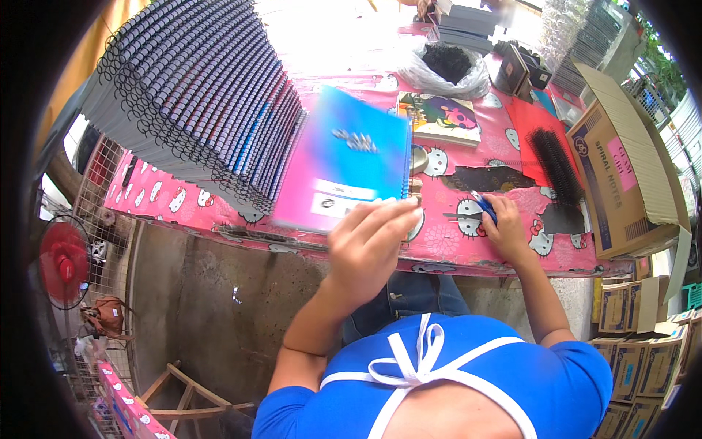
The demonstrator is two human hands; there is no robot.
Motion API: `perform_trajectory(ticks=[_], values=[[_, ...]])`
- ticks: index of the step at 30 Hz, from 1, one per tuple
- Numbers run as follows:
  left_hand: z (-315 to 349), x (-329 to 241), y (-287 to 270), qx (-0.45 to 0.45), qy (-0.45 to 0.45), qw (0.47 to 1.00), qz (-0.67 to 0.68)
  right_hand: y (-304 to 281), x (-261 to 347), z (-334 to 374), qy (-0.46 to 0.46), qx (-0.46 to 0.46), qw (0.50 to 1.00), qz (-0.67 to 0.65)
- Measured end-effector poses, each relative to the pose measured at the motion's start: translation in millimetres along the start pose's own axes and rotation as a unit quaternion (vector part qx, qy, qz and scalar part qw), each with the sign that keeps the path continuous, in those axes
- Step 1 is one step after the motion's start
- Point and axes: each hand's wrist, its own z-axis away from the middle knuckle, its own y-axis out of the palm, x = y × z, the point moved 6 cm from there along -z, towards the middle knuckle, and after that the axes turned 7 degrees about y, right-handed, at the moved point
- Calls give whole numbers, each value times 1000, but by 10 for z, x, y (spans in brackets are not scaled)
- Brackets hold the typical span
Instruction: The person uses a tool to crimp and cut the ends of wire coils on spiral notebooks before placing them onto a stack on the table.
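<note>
A spiral notebook [365, 143] with a pink and blue cover lies to the front left of me, slightly blurred. My left hand [369, 245] is at its lower right corner, fingers pressed together by the coil edge, with the exact pinch partly hidden. My right hand [506, 227] rests on the table, closed around small blue-handled pliers [488, 209] whose metal tip points up and left. Left of the notebook rises a tall stack of spiral notebooks [197, 95], their black coils toward me.
The pink patterned table [468, 249] has torn dark patches. A round metal thing [419, 159] and an illustrated notebook [442, 117] lie beyond. Black coils [553, 164] lie by a cardboard box [621, 168] at right. A plastic bag [446, 69] holds more black pieces. A red fan [64, 261] stands lower left.
</note>
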Motion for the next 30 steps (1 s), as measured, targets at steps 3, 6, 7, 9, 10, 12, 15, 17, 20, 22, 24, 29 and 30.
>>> perform_trajectory(ticks=[3, 6, 7, 9, 10, 12, 15, 17, 20, 22, 24, 29, 30], values=[[393, 328, 245, -68, -140, 987, 50, -197, 704, 144, 31, 132, 942, -306], [472, 321, 226, -80, -165, 982, 53, -498, 1334, 258, -190, 64, 948, -247], [469, 304, 219, -79, -162, 983, 47, -487, 1387, 275, -198, 50, 951, -233], [454, 297, 234, -78, -167, 982, 38, -478, 1467, 282, -220, 18, 953, -206], [450, 290, 240, -77, -170, 982, 34, -460, 1470, 285, -223, 18, 950, -218], [475, 291, 249, -86, -171, 981, 36, -387, 1441, 262, -198, 73, 940, -269], [478, 278, 236, -107, -120, 987, 30, -98, 1278, 206, 36, 364, 794, -486], [423, 266, 202, -106, -79, 991, 20, 121, 1297, 235, 158, 509, 539, -652], [264, 295, 32, -96, -48, 994, -24, 67, 1219, 182, 35, 395, 737, -547], [-3, 323, -243, -119, -33, 989, -87, -65, 1110, 99, -30, 258, 879, -400], [-382, 289, -813, -246, 50, 966, -69, -86, 604, 126, -54, 108, 976, -183], [-1587, -70, -2582, -539, 74, 808, -226, -78, 214, -112, -76, -68, 994, 43], [-1849, 292, -2862, -520, 63, 833, -180, -116, 60, -321, -69, -110, 991, -15]])
